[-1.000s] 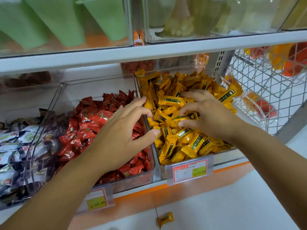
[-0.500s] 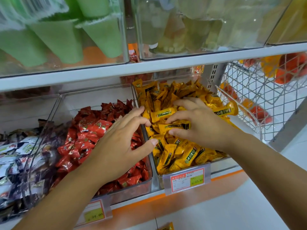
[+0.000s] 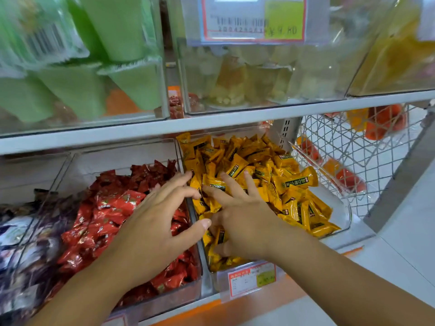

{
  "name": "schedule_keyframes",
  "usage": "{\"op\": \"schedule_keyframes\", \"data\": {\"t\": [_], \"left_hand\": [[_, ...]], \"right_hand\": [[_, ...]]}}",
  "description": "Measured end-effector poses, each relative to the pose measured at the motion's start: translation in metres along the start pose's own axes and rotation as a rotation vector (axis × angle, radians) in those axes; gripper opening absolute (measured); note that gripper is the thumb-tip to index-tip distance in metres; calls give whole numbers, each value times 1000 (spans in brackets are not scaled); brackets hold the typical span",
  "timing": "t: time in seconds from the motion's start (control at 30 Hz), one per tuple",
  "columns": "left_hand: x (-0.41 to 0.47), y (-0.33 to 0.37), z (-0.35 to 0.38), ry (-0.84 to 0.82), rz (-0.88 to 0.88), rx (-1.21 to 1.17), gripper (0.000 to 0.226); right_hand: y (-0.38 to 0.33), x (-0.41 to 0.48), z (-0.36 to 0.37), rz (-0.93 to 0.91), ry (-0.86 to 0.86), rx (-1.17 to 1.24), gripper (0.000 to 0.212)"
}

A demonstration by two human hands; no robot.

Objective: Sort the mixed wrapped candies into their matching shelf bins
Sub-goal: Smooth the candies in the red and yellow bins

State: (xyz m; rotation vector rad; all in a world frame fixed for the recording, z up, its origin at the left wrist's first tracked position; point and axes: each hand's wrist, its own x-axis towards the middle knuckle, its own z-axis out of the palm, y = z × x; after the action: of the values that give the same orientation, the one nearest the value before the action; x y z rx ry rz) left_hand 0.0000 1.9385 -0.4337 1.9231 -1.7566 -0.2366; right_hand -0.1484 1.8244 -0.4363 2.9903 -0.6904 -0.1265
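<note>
Centre frame: the right hand [image 3: 240, 217], curled a second ago, now splays flat on the yellow candies [image 3: 270, 165], gripping nothing. The left hand [image 3: 160, 217] hovers spread and empty over the red candies [image 3: 106, 208]. Likely searching for strays.

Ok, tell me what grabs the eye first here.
A heap of bright yellow wrapped candies fills the clear plastic bin right of centre, the right hand spread on it. The left hand hovers over glossy red wrapped candies just left of it; pale green plastic packs lean on the shelf above.
</note>
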Motion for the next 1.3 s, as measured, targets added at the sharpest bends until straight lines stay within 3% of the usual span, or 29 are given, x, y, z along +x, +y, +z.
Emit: {"op": "schedule_keyframes", "data": {"t": [0.13,0.5,0.93,1.3], "left_hand": [[-1,0,-2,2,-7,-17,54],[-2,1,-3,-20,-16,-1,55],[-2,-4,-5,-40,0,-7,56],[-1,-5,-4,-40,2,-30,52]], "right_hand": [[-2,-1,-1,16,32,30,26],[-8,1,2,51,20,-50,16],[38,-9,-6,112,219,409,2],[5,-5,-5,-129,-60,80,24]]}}
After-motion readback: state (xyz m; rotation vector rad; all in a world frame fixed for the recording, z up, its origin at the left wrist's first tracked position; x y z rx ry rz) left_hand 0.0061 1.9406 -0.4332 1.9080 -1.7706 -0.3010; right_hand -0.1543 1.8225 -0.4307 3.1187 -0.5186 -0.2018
